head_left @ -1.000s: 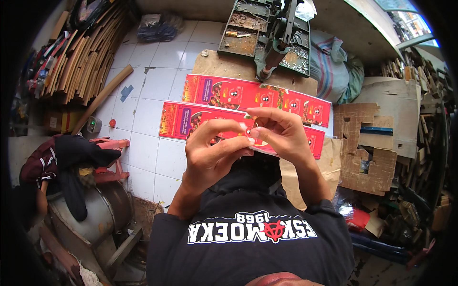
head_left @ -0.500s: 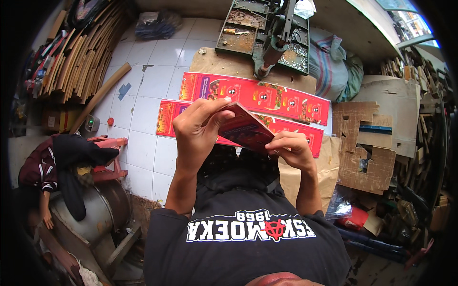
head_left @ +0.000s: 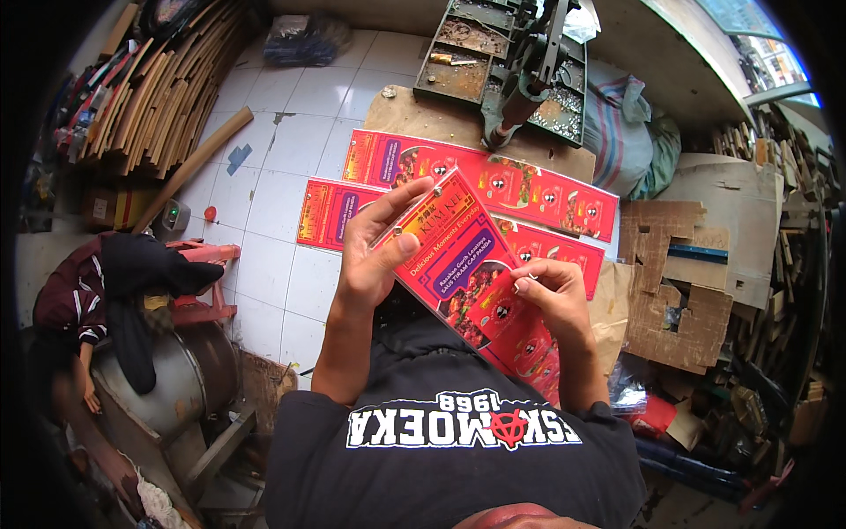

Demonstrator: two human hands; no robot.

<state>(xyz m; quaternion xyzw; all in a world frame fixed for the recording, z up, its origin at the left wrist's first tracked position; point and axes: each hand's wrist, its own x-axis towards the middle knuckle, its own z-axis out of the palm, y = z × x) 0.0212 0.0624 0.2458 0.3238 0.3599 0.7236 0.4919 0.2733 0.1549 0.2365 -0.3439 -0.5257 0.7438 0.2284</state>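
I hold a flat red printed carton sheet (head_left: 467, 273) in front of my chest, tilted down to the right. My left hand (head_left: 379, 242) pinches its upper left edge between thumb and fingers. My right hand (head_left: 551, 295) grips its lower right part, thumb on the printed face. Below them, two long red and purple printed carton sheets (head_left: 493, 181) lie side by side on the white tiled floor (head_left: 273, 176). My black shirt with white and red print fills the lower middle of the view.
A green metal machine (head_left: 520, 62) stands on a brown board at the top. Wooden slats (head_left: 159, 97) are stacked at the upper left. Cut cardboard pieces (head_left: 679, 264) lie at right. At left a person in dark clothes (head_left: 115, 282) sits by a red stool and a metal drum.
The carton sheet has opened out flatter and longer. My left hand stayed high on its top edge while my right hand moved down along the sheet.
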